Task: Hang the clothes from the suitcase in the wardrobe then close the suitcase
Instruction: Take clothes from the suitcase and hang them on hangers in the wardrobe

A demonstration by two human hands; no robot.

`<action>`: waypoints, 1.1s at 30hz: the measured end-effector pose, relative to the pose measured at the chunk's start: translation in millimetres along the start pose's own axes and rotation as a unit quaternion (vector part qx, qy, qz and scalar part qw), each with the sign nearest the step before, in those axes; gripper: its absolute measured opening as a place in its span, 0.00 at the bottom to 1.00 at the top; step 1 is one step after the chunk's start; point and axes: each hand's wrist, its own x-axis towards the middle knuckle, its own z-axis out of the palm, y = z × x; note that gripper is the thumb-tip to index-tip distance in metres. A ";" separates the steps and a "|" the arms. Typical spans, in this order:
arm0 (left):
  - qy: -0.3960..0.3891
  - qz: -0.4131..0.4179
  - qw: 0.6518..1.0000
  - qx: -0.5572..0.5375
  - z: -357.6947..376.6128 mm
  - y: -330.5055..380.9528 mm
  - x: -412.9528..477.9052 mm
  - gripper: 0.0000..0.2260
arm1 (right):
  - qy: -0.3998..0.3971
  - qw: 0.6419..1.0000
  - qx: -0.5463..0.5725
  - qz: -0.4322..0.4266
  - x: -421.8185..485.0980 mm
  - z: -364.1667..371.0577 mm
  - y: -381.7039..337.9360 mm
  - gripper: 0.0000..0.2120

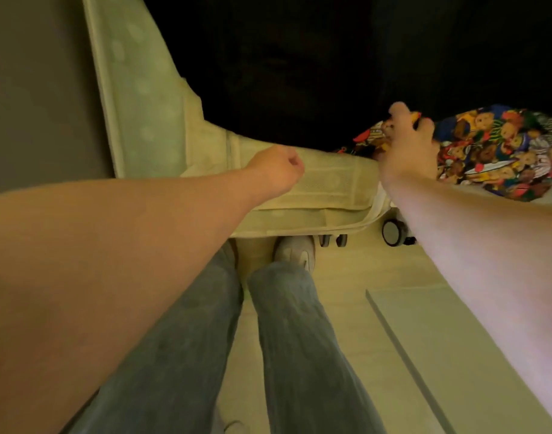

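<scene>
A cream suitcase lies open in front of my legs, its dotted lining panel running up to the left. A dark mass fills the area behind it; I cannot tell whether it is clothing. A garment with a bright teddy-bear print lies at the right. My right hand grips the left edge of this garment. Over the cream inner panel, my left hand has its fingers curled in a fist, and nothing shows in it.
The suitcase's wheels stand on the pale floor under my right forearm. A grey flat board or mat lies at the lower right. My jeans and a light shoe are just in front of the suitcase. A grey surface is at the left.
</scene>
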 end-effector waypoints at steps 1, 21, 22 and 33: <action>-0.009 -0.002 1.000 0.006 4.3 -3.6 2.1 0.10 | 0.023 1.000 0.013 -0.016 3.9 -0.3 4.6 0.22; 0.093 0.080 0.981 0.150 -96.8 118.4 -211.7 0.28 | 0.038 0.988 0.124 -0.078 -144.6 -233.4 -81.8 0.12; 0.103 0.097 0.976 0.167 -103.1 131.6 -226.6 0.31 | 0.044 0.989 0.123 -0.076 -156.2 -248.7 -86.0 0.16; 0.123 0.233 0.916 0.302 -141.1 197.3 -346.5 0.40 | 0.094 0.982 0.162 -0.027 -264.5 -357.0 -87.4 0.13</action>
